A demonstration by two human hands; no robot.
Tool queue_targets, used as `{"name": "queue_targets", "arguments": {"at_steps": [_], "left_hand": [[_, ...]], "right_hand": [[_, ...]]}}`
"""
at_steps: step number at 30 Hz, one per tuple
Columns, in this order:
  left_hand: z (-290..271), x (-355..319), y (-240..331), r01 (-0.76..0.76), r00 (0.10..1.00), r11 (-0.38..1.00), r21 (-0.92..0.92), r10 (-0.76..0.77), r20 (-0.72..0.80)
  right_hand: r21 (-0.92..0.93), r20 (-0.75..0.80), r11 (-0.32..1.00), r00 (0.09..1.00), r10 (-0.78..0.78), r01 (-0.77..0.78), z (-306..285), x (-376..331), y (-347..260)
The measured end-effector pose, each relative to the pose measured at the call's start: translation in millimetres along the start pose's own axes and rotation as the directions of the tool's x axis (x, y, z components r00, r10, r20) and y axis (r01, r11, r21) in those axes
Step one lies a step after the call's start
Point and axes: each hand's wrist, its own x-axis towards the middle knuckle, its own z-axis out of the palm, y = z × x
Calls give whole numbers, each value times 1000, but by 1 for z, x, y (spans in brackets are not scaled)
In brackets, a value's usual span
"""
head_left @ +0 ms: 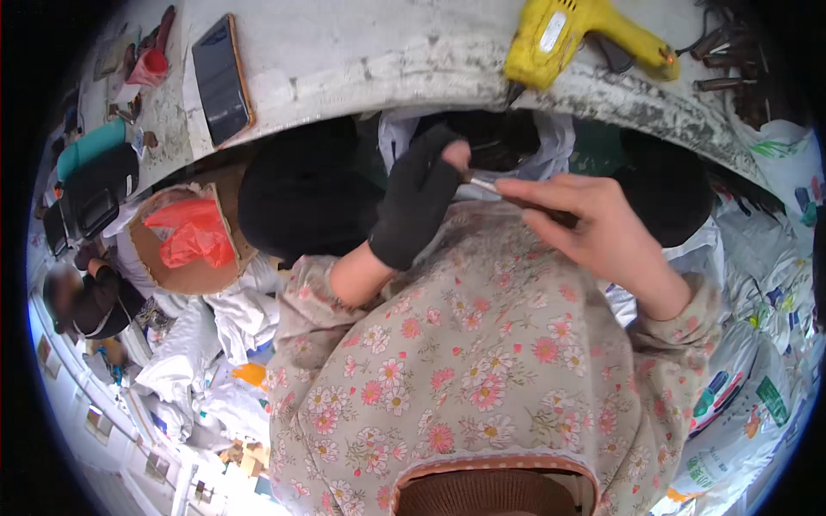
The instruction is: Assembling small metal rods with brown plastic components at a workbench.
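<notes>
My left hand (417,198), in a dark fingerless glove, is closed in front of my lap. Its bare thumb and fingertips pinch something small that I cannot make out. Coming from the right, my right hand (594,224) is wrapped round a slim tool with a dark handle and a narrow pale metal end, like a small knife (483,184). The metal end reaches the left fingertips. Below both hands spreads my flowered apron (482,344). Just beyond them, a white plastic bag (555,150) lies open between my knees with dark pieces inside.
On the worn white table (379,60) lie a yellow glue gun (559,39), a phone (222,82) and several dark rod-like pieces (731,64). A cardboard box (185,275) with a red bag stands at left. Filled plastic bags (731,413) crowd the right. Another person (95,297) sits far left.
</notes>
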Motion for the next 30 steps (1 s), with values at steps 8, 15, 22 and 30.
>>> {"name": "queue_targets", "arguments": {"at_steps": [8, 15, 22, 30], "left_hand": [[-11, 13, 7, -743, 596, 158, 650, 597, 537], [18, 122, 53, -573, 609, 260, 777, 770, 192], [13, 191, 42, -551, 551, 51, 833, 771, 318], [3, 139, 39, -472, 741, 247, 846, 632, 229]], "right_hand": [[61, -50, 992, 992, 115, -112, 53, 17, 98], [-560, -10, 828, 999, 39, -38, 134, 77, 229], [224, 269, 948, 949, 163, -226, 8, 20, 118], [-484, -817, 633, 572, -79, -604, -197, 15, 111]]}}
